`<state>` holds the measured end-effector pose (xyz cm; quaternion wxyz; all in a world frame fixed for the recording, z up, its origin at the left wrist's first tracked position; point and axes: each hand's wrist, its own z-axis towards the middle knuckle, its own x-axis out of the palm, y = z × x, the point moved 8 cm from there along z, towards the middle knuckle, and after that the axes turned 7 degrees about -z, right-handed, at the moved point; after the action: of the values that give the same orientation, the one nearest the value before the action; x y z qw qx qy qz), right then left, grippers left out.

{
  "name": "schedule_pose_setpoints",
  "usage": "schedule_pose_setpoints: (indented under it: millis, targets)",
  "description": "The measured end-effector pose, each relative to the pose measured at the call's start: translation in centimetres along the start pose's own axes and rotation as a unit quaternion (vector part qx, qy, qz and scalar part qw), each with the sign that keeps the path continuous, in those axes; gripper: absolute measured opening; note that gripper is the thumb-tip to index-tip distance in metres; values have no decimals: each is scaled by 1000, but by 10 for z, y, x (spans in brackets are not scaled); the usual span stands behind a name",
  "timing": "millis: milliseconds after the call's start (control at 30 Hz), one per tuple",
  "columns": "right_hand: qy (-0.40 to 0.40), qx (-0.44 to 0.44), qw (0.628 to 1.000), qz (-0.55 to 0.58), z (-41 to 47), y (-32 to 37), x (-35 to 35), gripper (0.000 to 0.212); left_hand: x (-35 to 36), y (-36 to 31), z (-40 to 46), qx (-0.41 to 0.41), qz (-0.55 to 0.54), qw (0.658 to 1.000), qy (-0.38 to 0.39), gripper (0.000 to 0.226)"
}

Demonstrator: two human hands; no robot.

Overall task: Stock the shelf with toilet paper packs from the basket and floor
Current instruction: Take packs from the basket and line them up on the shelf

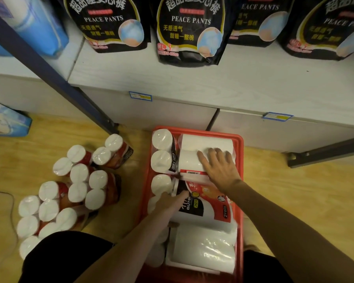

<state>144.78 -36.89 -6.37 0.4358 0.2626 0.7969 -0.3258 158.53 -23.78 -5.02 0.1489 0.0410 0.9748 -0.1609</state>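
A red basket point(240, 152) stands on the floor below the shelf, packed with two-roll toilet paper packs. My right hand point(218, 166) lies flat, fingers spread, on the far pack point(194, 152) lying on its side. My left hand point(170, 203) reaches onto the printed middle pack point(208, 209), fingers extended against its left side; whether it grips is unclear. Another clear-wrapped pack point(204, 248) lies nearest me. Several more packs point(80, 180) stand on end on the wooden floor to the left.
The pale shelf board point(192, 78) above the basket holds black "Peace Pants" bags point(188, 29) along its back, with bare board in front. A dark shelf post point(55, 78) slants down on the left. Blue packages point(6, 123) sit at the far left.
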Motion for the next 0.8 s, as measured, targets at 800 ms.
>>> schedule_pose_setpoints:
  millis: [800]
  targets:
    - [-69,46,989,119,-128,-79,-277,93,-137,-92,-218,90,-31,995,-37,28]
